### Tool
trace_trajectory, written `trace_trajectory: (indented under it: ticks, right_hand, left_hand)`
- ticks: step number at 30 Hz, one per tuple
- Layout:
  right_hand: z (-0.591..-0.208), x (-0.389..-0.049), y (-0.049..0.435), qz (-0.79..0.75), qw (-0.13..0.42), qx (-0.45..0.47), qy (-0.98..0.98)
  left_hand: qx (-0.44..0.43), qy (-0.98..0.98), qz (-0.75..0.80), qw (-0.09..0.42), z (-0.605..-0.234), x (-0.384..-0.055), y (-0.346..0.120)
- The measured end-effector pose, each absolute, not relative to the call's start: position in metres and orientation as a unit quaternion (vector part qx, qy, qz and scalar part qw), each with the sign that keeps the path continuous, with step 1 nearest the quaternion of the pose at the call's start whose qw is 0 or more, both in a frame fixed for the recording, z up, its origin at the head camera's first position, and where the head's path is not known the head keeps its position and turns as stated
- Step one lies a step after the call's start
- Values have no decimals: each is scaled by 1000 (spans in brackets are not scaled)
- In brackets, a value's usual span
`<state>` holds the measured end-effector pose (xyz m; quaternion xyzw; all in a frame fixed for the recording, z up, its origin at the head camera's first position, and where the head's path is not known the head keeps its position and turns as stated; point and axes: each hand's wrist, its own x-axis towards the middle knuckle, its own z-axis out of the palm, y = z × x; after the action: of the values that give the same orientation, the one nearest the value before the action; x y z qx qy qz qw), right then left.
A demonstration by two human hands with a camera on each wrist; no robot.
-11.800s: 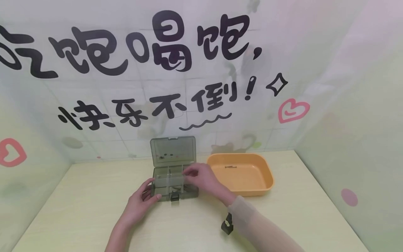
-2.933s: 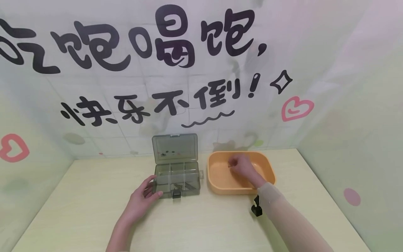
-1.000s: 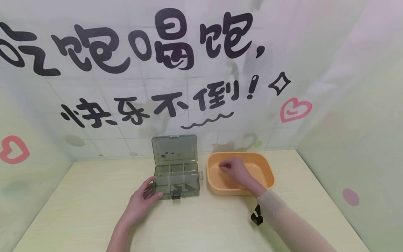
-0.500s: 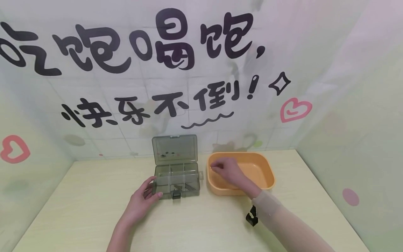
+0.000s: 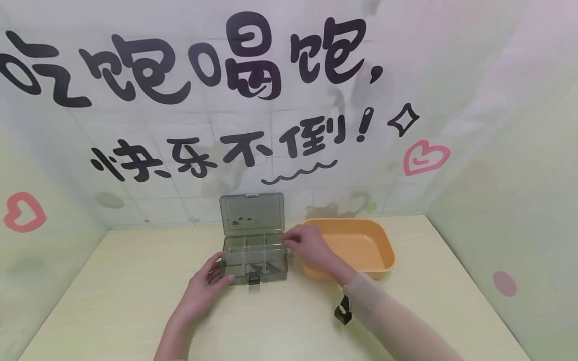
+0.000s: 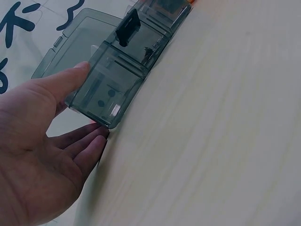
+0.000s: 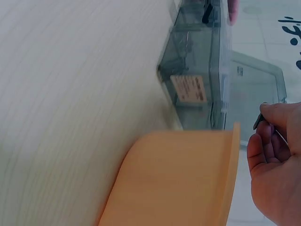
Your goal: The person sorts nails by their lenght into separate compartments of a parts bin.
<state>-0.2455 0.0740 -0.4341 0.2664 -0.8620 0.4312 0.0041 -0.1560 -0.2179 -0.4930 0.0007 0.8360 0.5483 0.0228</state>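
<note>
A grey see-through compartment box [image 5: 232, 271] stands on the table with its lid [image 5: 253, 213] raised at the back. Several thin dark screws [image 5: 273, 267] lie in its front compartments. My left hand [image 5: 205, 288] grips the box's front left corner, thumb on the front edge and fingers at the left side; the left wrist view shows this thumb and these fingers [image 6: 91, 148] closely. Between thumb and forefinger, my right hand [image 5: 311, 245] pinches a small dark screw [image 7: 258, 121], only its end showing. That hand is at the box's right edge, above the tray's left rim.
An orange tray [image 5: 361, 250] stands right of the box, its visible floor bare. A black clip-like piece [image 5: 343, 311] hangs at the right sleeve. Behind the pale wooden table [image 5: 262, 326] rises a printed white wall sheet [image 5: 316, 195].
My right hand has moved left from inside the tray to the box's right edge, carrying the screw. Screws seen in the tray earliest no longer show there. My left hand has stayed on the box.
</note>
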Motion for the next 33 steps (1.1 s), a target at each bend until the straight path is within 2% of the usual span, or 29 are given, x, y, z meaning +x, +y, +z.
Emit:
trace_trajectory:
  ticks: [16,33]
  right_hand:
    - [-434,-236,29,407,-37,280,-869]
    - [-449,-231,7,411,-26,282,-867]
  left_hand:
    - [-4,828,560,28,-493,-157,-217]
    - [-5,833,553,27,-494,-158,-217]
